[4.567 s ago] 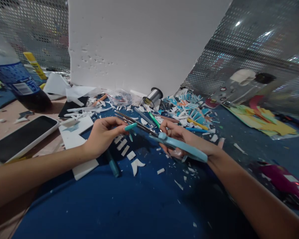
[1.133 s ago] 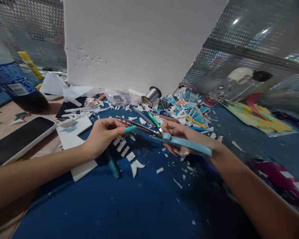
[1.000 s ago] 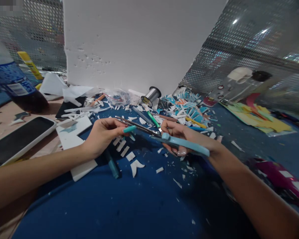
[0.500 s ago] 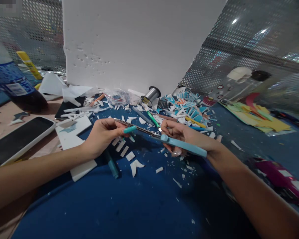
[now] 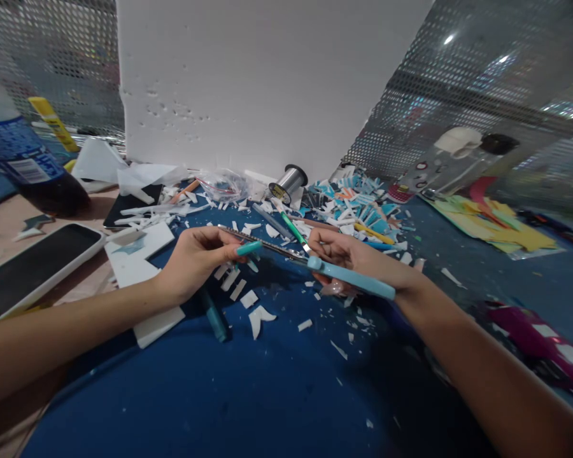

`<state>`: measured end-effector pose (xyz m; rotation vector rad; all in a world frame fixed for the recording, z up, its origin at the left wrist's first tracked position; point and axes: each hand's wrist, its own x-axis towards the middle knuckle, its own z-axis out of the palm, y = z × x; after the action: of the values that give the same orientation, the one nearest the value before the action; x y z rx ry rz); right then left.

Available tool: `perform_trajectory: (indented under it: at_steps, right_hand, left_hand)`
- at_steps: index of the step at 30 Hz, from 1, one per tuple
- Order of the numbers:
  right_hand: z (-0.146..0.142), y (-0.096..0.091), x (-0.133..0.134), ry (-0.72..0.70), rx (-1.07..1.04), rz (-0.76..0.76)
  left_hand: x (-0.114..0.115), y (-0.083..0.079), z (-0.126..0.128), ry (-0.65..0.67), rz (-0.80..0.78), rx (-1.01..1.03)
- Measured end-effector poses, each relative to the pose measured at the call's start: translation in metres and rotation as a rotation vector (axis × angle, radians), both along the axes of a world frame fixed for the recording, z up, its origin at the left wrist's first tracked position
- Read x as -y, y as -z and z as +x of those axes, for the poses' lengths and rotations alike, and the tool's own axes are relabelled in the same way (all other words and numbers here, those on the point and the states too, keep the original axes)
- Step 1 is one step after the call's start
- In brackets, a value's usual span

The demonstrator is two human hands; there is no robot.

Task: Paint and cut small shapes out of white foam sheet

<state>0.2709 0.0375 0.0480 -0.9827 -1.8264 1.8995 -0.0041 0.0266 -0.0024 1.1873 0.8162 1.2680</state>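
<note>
My right hand (image 5: pixel 341 251) is closed round a tool with a light blue handle (image 5: pixel 356 278) and a long, thin metal blade (image 5: pixel 277 247). The blade points left and slightly away from me. At its far end, my left hand (image 5: pixel 200 257) is closed in a pinch, thumb against the metal; whether a small piece is also in the fingers I cannot tell. A long teal nail shows on the left thumb. Beneath that hand lie a dark teal marker (image 5: pixel 214 318) and several small white strips (image 5: pixel 233 283). A forked white scrap (image 5: pixel 260 319) rests nearer me.
Behind my hands are a wire spool (image 5: pixel 288 182), a green-handled craft tool (image 5: pixel 292 228) and heaped blue and white scraps (image 5: pixel 358 203). A phone (image 5: pixel 35 270) and soda bottle (image 5: pixel 28 159) stand left; yellow papers (image 5: pixel 501 222) lie right. A large white board (image 5: pixel 267 83) rises behind.
Almost nothing differs. Both hands and the tool hold their positions, and the view shifts very slightly.
</note>
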Motion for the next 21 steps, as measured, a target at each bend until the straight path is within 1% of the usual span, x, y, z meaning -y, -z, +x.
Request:
perform_trajectory:
  at_steps: [6,10,12,14,17,21]
  right_hand:
    - [0.002,0.003,0.0,0.02,0.001,0.01]
    - [0.0,0.002,0.0,0.05,0.025,0.016]
    - [0.0,-0.001,0.0,0.087,0.022,0.024]
    - [0.001,-0.004,-0.001,0.154,-0.006,0.046]
    - [0.003,-0.01,-0.004,0.275,0.008,0.168]
    - [0.0,-0.011,-0.007,0.388,0.187,0.388]
  left_hand:
    - [-0.001,0.001,-0.001,-0.003,-0.006,-0.006]
    - [0.0,-0.001,0.0,0.001,-0.012,-0.011]
    - [0.001,-0.003,0.0,-0.001,-0.02,-0.016]
    - [0.002,-0.004,0.0,-0.006,-0.029,-0.02]
    - [0.003,-0.004,0.0,-0.018,-0.036,-0.021]
    - [0.003,-0.004,0.0,-0.039,-0.039,-0.023]
